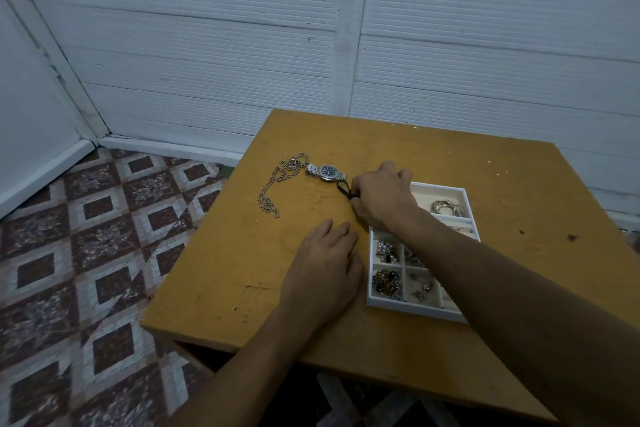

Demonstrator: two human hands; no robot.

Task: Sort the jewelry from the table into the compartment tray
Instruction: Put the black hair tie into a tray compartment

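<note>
Jewelry left to sort numbers three pieces, all on the bare ochre wooden bench (485,166) to the left of the tray. A small black looped cord piece (344,190) lies just beside the near end of a silver steel wristwatch with a blue dial (327,172). Whether the cord touches the watch cannot be told. A long silver link chain (277,180) trails from the watch's far end toward the bench's left edge.

The right grip (382,199) reaches across the tray and pinches the black cord at its fingertips, clenched on it. This is judged the start of a lift. The left grip (323,263) lies flat and released on the bench, touching the tray's left wall, probably to steady it.

The white rectangular compartment tray (415,310) sits near the bench's right half. Its far, larger compartment holds silver bangles (446,207), and the small near compartments hold dark mixed pieces, so sorting is judged well advanced. The forearm hides several compartments. The chain may snag the watch if dragged.
</note>
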